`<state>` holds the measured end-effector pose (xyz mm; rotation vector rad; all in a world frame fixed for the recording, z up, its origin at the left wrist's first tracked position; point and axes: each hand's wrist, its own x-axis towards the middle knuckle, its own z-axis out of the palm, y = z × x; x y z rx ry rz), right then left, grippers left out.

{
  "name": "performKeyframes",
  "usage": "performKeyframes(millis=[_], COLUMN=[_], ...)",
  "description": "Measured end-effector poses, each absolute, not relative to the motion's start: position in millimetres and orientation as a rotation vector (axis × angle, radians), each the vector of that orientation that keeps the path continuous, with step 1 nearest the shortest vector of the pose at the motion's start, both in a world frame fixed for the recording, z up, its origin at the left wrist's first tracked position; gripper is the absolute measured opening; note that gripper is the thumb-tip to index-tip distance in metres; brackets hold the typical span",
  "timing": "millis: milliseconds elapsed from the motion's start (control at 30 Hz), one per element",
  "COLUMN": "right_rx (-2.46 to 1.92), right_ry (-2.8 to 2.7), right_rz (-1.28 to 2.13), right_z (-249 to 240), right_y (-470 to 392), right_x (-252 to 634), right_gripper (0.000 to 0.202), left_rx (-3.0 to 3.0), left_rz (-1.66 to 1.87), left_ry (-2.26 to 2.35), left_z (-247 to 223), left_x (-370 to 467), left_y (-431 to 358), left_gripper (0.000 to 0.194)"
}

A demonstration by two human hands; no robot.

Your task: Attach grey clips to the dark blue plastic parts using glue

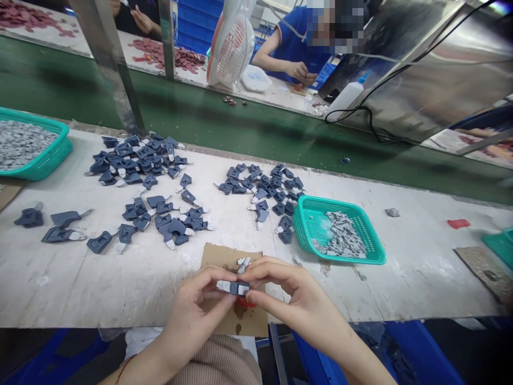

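Observation:
Between the fingertips of both hands is a small dark blue plastic part (233, 288) with light grey pieces on it. My left hand (196, 302) pinches its left end, thumb below and fingers above. At the other end, my right hand (280, 286) grips it between thumb and fingers. Just beneath, a red object (245, 302) shows partly, mostly covered by the hands. A few small grey pieces (242, 263) lie right behind the fingers. A stained cardboard piece (256, 321) lies under both hands on the table's front edge.
Dark blue parts (136, 160) lie in heaps at left, with another cluster (264, 182) mid-table. A green basket (302, 240) holds grey pieces; another green basket (64, 147) stands far left. A metal post (116, 75) rises behind. Across the divider, a person (296, 48) works near a fan (232, 48).

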<state>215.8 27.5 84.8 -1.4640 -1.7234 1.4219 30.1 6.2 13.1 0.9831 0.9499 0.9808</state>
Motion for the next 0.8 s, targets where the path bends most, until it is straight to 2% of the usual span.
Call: performKeyframes(millis=[167,267,500,800], right_rx=[-1.453,-1.414,-1.340,-1.244], right_ry=[-1.506,-1.471,-1.425,-1.209], right_rz=[1.502,1.578,1.480,1.588], right_z=[72,61,48,56], right_y=[23,18,16,20], right_x=[213,203,192,191], right_gripper=[0.033,0.039,0.030,0.026], left_rx=[0.908,0.887,0.883,0.909], left_rz=[0.973,0.945,0.953,0.917], left_ry=[0.882,0.865,0.882,0.857], left_z=[19,23,25,27], left_x=[32,34,38,42], left_y=[10,13,17,25], left_gripper=[0.014,0.012,0.009,0.011])
